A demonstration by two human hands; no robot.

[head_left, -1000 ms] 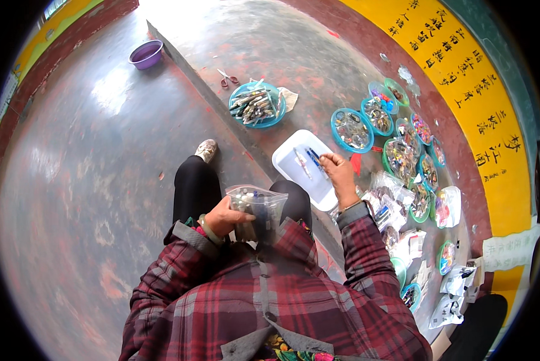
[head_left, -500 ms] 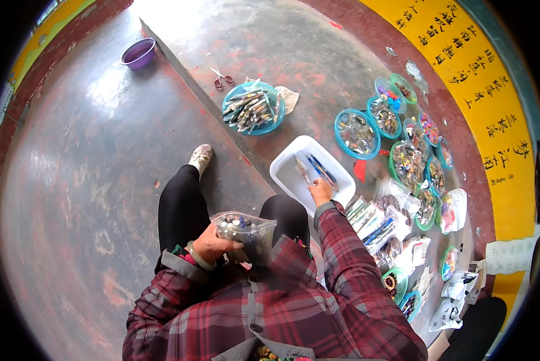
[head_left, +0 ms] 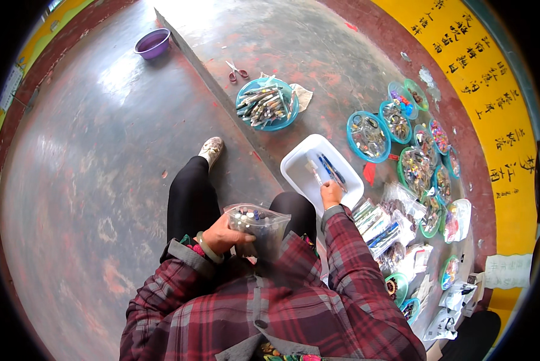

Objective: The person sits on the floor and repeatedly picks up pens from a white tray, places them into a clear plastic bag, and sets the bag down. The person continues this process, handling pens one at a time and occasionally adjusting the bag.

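Observation:
My left hand is closed round the side of a clear zip bag, held upright above my lap. Dark, white and blue pen ends show near the bag's top; its lower part is blurred. Over the near side of a white plastic tub reaches my right hand, its fingers closed on the near end of a pale pen. Beside that pen, several blue and dark pens lie in the tub.
A blue basket of pens, red-handled scissors and a purple basin stand farther off. On the right are several baskets of small trinkets and plastic packs of pens. A low floor step runs diagonally.
The whole view has shifted slightly, so things sit a little farther right in the picture. Both hands keep their holds, the left on the bag and the right on the pen.

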